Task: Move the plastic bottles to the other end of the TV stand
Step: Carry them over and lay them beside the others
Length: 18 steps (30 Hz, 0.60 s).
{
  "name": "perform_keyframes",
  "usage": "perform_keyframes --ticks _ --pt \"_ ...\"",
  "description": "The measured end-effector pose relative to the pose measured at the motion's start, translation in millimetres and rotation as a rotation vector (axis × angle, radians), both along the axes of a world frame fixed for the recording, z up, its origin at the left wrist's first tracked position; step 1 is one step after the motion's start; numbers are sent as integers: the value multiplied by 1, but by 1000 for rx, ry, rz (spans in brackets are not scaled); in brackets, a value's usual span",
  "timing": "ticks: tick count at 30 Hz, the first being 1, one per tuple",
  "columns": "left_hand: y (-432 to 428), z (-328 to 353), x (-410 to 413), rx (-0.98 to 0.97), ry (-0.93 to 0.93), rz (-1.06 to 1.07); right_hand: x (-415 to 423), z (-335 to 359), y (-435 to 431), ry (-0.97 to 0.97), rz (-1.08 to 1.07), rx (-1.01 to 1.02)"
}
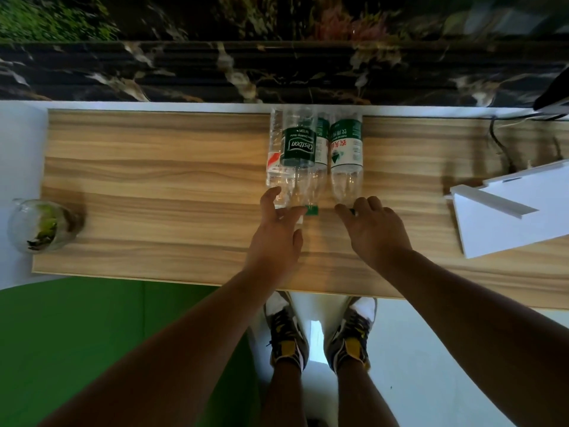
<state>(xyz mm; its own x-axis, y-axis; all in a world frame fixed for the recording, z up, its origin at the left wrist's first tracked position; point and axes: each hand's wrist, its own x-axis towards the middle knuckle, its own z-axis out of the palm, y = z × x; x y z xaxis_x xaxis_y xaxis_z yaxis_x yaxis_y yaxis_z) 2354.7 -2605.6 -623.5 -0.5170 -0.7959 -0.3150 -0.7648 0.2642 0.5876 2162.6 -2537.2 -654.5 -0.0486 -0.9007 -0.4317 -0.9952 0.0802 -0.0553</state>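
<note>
A: Where did we find the plastic bottles (314, 155)?

B: Upright on the wood-grain table (154, 180), clustered just beyond both hands. Our left hand (278, 224) was spread open around the green cap (312, 210); our right hand (374, 224) curled loosely over the neighbouring cap, grip unconfirmed.

A: Recommended technique?

B: Pinch at the rigid necks. The clear, thin, ribbed walls probably flex.
</note>
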Motion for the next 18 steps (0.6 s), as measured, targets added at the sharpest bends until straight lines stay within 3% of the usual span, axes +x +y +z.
perform_keyframes --ticks 18 --pt "-10 5 -15 -1 -67 -20 5 7 -4 -88 -166 -12"
